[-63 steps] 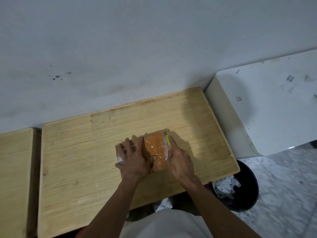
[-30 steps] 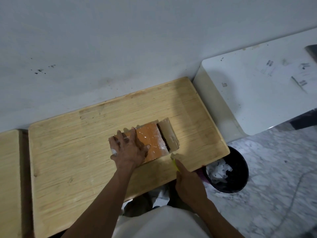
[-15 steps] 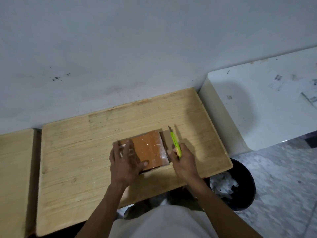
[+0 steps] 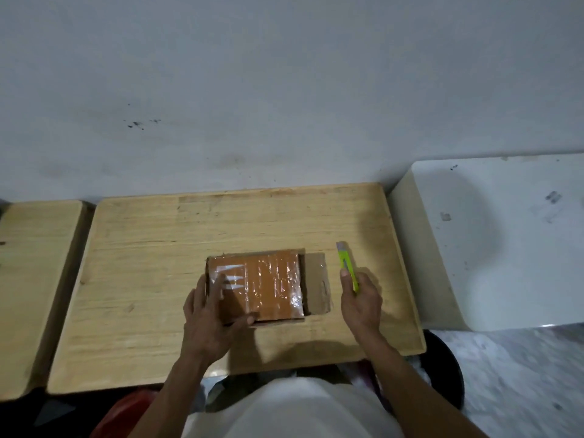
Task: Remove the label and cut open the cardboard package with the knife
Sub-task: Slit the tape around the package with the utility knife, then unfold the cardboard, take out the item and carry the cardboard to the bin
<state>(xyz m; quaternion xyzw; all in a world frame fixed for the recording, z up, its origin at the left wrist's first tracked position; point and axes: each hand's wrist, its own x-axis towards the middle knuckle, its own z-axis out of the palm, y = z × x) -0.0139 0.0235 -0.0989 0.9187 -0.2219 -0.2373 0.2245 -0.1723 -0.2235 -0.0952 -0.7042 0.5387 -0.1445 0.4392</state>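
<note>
A small cardboard package point(image 4: 271, 284), orange-brown and wrapped in shiny clear tape, lies in the middle of the wooden table point(image 4: 151, 279). Its right-hand flap point(image 4: 316, 286) lies open and flat on the wood. My left hand point(image 4: 210, 317) presses on the package's near-left corner, with the thumb along its front edge. My right hand point(image 4: 360, 301) holds a yellow-green utility knife point(image 4: 347, 268) to the right of the flap, tip pointing away from me, apart from the package. Whether any label is on the package, I cannot tell.
A white table point(image 4: 505, 235) stands to the right, a second wooden table point(image 4: 34, 279) to the left. A black bin point(image 4: 448, 374) with crumpled white paper sits on the floor under the right front corner. The wall runs close behind the tables.
The right hand came back up from below the table edge with the knife and has now moved away to the right of the package. The right flap lies open. The left hand stays on the package.
</note>
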